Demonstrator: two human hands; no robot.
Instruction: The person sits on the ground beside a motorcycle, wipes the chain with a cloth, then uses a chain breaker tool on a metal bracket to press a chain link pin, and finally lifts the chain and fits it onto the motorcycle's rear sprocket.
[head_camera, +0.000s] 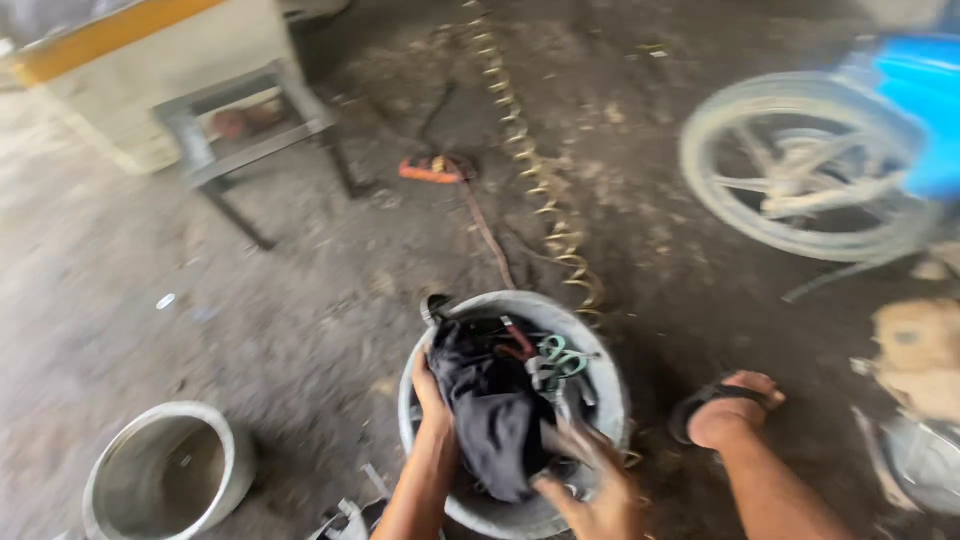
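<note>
A round grey metal basin (585, 335) sits on the dirt floor in front of me, filled with a black cloth (490, 405) and several hand tools (545, 365) with red and green handles. My left hand (432, 395) grips the left edge of the black cloth inside the basin. My right hand (590, 485) hovers over the basin's near rim with fingers spread, blurred by motion, holding nothing that I can see. My foot in a black sandal (725, 405) rests on the floor just right of the basin.
A second grey basin (225, 455) stands at the lower left. A coiled yellow hose (535, 165) and a dark hose run back from the basin. A metal stool (250, 135) stands at the back left, a motorcycle wheel (800, 165) with blue bodywork at the right.
</note>
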